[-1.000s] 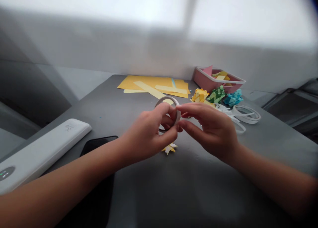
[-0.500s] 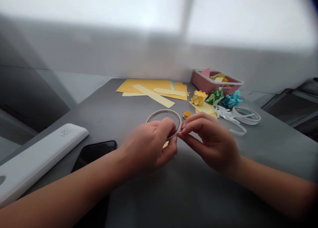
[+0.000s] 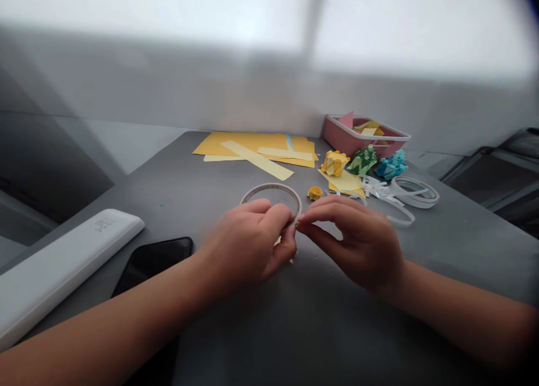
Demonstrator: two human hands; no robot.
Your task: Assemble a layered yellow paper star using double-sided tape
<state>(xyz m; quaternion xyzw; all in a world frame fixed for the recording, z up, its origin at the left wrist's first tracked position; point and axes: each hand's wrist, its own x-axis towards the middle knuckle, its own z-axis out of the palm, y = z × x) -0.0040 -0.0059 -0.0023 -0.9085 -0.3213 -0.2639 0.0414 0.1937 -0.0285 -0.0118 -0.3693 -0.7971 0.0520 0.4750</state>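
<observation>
My left hand (image 3: 256, 240) is closed round a thin roll of tape (image 3: 274, 185), thumb and fingers gripping its near right side. The ring is tilted, and its far rim shows above the knuckles. A bit of yellow paper peeks out under the left fingers, mostly hidden. My right hand (image 3: 357, 240) pinches at the right edge of the roll, fingertips pressed together. Whether a loose tape end lies between them is too small to see. Just beyond the right fingers sits a small orange paper curl (image 3: 314, 193).
Yellow sheets and strips (image 3: 252, 145) lie at the back. Folded paper pieces in yellow (image 3: 335, 163), green (image 3: 362, 160) and blue (image 3: 391, 165) stand before a pink basket (image 3: 337, 131). Another tape roll (image 3: 421, 198) and white strips lie right; a phone (image 3: 155, 262) and white device (image 3: 71, 268) left.
Both hands have shifted slightly left in view with the tape roll, and the whole scene has moved a little the same way. The grip looks unchanged.
</observation>
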